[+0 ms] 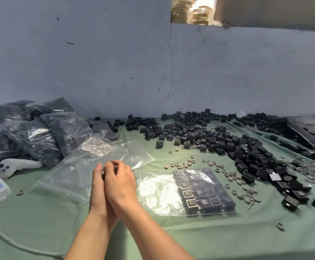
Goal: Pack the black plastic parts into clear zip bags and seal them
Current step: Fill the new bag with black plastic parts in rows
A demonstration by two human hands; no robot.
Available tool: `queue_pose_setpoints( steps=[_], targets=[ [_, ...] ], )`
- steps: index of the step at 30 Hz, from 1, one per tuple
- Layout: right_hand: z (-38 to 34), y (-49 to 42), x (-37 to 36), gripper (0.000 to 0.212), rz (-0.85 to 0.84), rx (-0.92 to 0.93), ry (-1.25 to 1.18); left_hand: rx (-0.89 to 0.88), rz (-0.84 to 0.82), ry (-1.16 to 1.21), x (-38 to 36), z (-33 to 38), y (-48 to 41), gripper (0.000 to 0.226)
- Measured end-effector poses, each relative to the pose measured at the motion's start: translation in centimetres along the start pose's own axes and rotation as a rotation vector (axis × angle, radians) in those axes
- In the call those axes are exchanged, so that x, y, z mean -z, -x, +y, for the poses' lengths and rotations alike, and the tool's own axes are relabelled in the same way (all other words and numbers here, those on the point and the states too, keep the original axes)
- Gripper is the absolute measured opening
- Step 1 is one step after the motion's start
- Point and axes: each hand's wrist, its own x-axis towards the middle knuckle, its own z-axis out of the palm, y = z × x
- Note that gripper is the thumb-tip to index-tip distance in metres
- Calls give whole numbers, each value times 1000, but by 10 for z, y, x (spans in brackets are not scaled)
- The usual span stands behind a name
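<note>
Gripping black parts | left hand curled round them | right hand curled over them, touching left hand

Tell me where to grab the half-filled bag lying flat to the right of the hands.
Pinch the half-filled bag by its empty left half, coming from the left. The black parts sit in rows at its right end, so the left is flat, loose film; lifting there should probably keep the parts settled at the bottom.
</note>
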Motion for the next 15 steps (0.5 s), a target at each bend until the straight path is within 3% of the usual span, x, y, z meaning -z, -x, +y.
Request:
queue_pose_setpoints(
  steps=[6, 10, 15],
  targets=[
    [-1, 12, -5, 47, -55, 157, 78, 26, 107, 200, 28, 6, 1, 33],
    [10, 7, 18, 44, 75, 294, 75, 21, 196, 374, 42, 3, -6, 28],
    [47, -19, 97, 43, 313, 230, 167, 61, 161, 448, 58, -13, -13, 33]
  ],
)
